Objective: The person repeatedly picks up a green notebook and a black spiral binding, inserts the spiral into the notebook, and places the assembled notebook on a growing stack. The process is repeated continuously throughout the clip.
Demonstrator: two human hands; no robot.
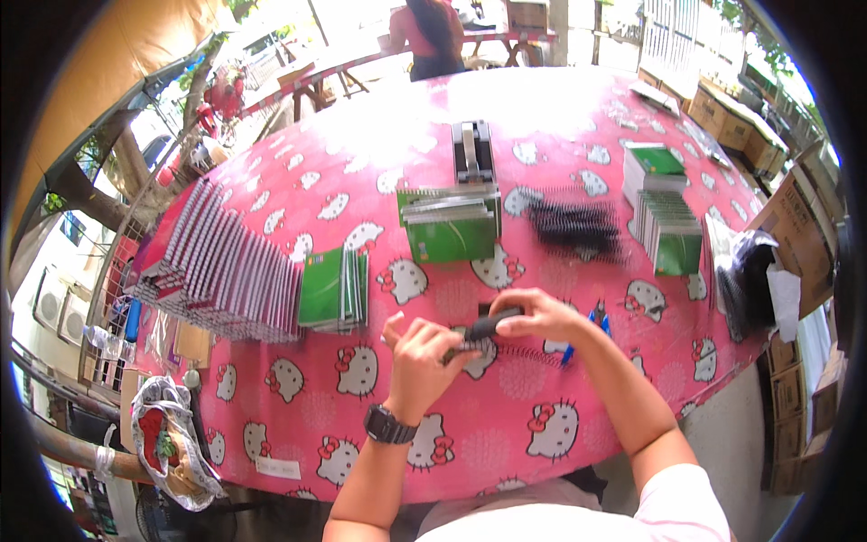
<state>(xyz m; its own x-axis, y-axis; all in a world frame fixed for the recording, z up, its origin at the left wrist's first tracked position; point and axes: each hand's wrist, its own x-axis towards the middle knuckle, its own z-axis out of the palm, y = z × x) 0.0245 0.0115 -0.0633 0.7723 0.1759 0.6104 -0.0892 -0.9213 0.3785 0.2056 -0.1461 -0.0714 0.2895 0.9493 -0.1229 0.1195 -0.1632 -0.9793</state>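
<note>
My left hand [423, 354], with a black watch on its wrist, is closed around the near end of a dark item at the middle of the table. My right hand [539, 318] grips a short black cylinder [492, 323] that points toward my left fingers. What exactly this cylinder is, I cannot make out. Just below my right hand a thin dark spiral coil [533, 354] stretches over the pink tablecloth [397, 461]. By my right forearm lie blue-handled pliers [598, 316], partly hidden.
Spiral-bound notebooks [221, 271] are stacked at the left, beside green booklets [325, 289]. More green booklets [452, 230] stand ahead, before a black-and-grey device [471, 152]. Black coils [578, 226] and further booklets [668, 230] lie right. A person [429, 36] is beyond the table.
</note>
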